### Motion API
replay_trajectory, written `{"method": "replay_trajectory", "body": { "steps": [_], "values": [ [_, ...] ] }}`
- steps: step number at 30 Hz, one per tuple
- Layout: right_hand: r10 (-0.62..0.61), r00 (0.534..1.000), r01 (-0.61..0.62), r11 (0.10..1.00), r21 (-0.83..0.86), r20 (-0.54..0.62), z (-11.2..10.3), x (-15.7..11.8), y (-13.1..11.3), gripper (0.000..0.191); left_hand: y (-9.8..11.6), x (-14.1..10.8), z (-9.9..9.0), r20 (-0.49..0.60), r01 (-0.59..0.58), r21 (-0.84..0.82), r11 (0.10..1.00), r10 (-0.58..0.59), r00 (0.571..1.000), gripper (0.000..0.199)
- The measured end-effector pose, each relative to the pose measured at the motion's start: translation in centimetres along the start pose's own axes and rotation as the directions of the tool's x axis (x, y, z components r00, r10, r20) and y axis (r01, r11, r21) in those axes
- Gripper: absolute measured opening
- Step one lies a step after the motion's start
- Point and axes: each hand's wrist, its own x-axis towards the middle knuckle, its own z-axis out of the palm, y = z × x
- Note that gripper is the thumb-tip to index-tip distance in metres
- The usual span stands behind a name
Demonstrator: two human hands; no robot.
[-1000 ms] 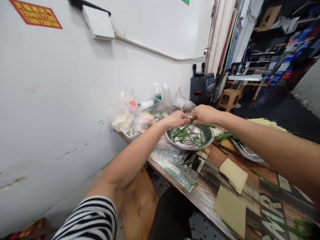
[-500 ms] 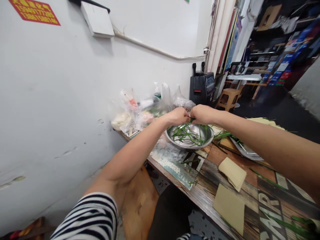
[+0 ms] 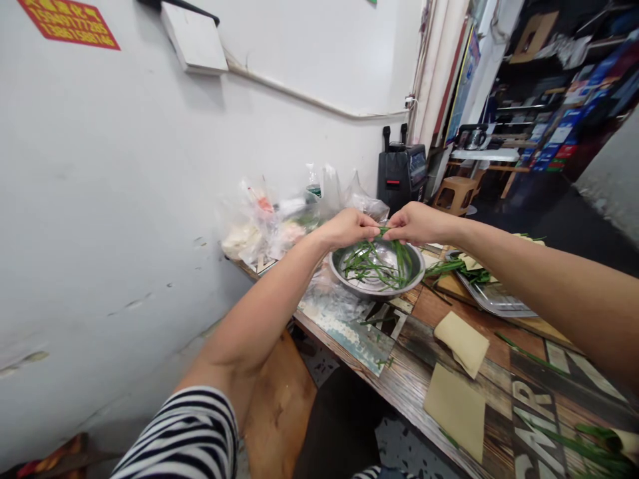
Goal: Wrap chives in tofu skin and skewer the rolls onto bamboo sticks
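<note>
Over the far side of a metal bowl (image 3: pixel 372 291), my left hand (image 3: pixel 353 226) pinches one part of some green stalks (image 3: pixel 383 231). My right hand (image 3: pixel 410 223) pinches the same stalks just beside it, the fingertips of both hands nearly touching. Some green strands hang from there into the bowl. Cut green pieces (image 3: pixel 364 263) lie loosely inside the bowl. A pale folded sheet (image 3: pixel 462 342) and a flat square sheet (image 3: pixel 455 411) rest on the table in front, to the right.
A metal tray (image 3: pixel 492 303) with greens and pale sheets is right of the bowl, under my right forearm. Plastic bags (image 3: pixel 259 223) crowd the wall side. A black speaker (image 3: pixel 402 176) stands behind. More greens (image 3: pixel 594 442) lie at the lower right.
My right hand has risen slightly, and its fingers show more clearly. Longer green strands now hang below it into the bowl. My left hand has barely moved.
</note>
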Motion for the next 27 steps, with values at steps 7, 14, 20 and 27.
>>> {"method": "replay_trajectory", "body": {
  "steps": [7,14,20,27],
  "values": [
    [0.158,0.987,-0.111,0.801,0.589,-0.029,1.0,-1.0,0.1,0.025,-1.6,-0.9,3.2,-0.244,-0.135,-0.011,0.991,0.129,0.961,0.021],
    [0.225,0.944,-0.071,0.854,0.515,-0.243,1.4,-2.1,-2.9,0.029,-1.8,-1.5,5.3,-0.365,-0.247,-0.07,0.966,0.206,0.908,0.026],
    [0.271,0.961,-0.144,0.669,0.73,-0.059,0.6,-2.5,-3.8,0.031,-1.8,-1.8,3.2,-0.233,-0.317,-0.091,0.944,0.289,0.928,0.038],
    [0.174,0.978,-0.197,0.572,0.796,0.116,-0.1,-2.5,-4.0,0.024,-1.7,-1.6,1.6,0.242,-0.024,-0.667,0.745,0.247,0.938,0.043]
  ]
}}
